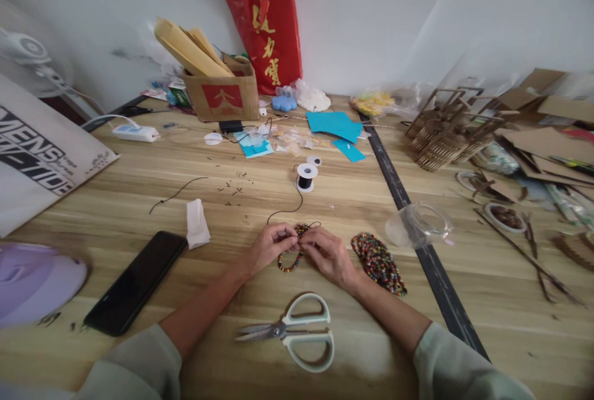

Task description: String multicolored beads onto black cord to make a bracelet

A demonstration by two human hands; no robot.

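Note:
My left hand (pixel 272 247) and my right hand (pixel 327 255) meet at the middle of the table, fingertips pinched close together. Between them is a multicoloured bead string (pixel 291 268), its loop hanging below the fingers onto the table. A black cord (pixel 297 206) runs from a white spool (pixel 306 177) down to the hands. Which finger holds cord and which holds beads is too small to tell apart. To the right of my right hand lies a pile of bead strings (pixel 379 263). Scissors (pixel 292 332) with pale handles lie nearer me, blades slightly apart.
Left are a black phone (pixel 137 282), a folded tissue (pixel 197 224) and a purple cap (pixel 39 282). Behind stand a cardboard box (pixel 223 97), a red bag (pixel 273 35) and blue paper pieces (pixel 334 125). Woven baskets (pixel 448 134) and a clear plastic container (pixel 420 225) are right.

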